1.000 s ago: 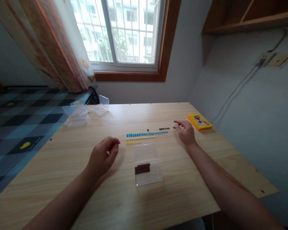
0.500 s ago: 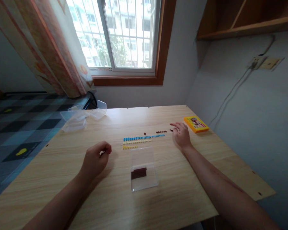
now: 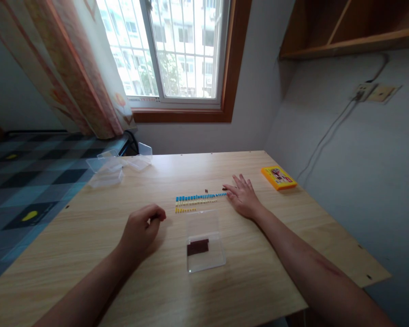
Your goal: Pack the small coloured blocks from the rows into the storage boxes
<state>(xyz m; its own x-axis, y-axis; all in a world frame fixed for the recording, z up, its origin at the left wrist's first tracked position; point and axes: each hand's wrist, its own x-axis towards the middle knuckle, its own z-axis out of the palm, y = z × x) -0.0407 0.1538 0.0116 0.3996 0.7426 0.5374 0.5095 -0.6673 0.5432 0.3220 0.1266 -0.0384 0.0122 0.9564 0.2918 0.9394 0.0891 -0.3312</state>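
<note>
- One clear case (image 3: 207,262) lies open on the table (image 3: 252,272), its flat clear panel (image 3: 204,221) on the far side.
- In the case is a dark brown slab (image 3: 197,247), towards the left side, stepped along its top edge; I cannot tell whether it is one piece or several joined.
- Just beyond the case run three rows of tiny bricks: the yellow row (image 3: 186,210) nearest, the cream row (image 3: 196,202) next, the blue row (image 3: 194,197) farthest and longest. The bricks are too small to count surely.
- Beyond the case and past the blue row stand two brown bits (image 3: 206,190); right of those are more brown bits (image 3: 224,189), partly hidden by fingers, so their number cannot be told.
- The left hand (image 3: 145,225), left of the case, has its fingers curled in and the thumb close to the forefinger; whether anything is held cannot be told.
- The right hand (image 3: 242,196), beyond the case to the right, has its fingers spread wide, palm down, over the right end of the blue row, with no visible grip on anything.
- One orange box (image 3: 278,178), closed, with a printed top, sits well beyond and right of the case.
- Several clear boxes (image 3: 106,177) overlap far left of the case; their number cannot be told.
</note>
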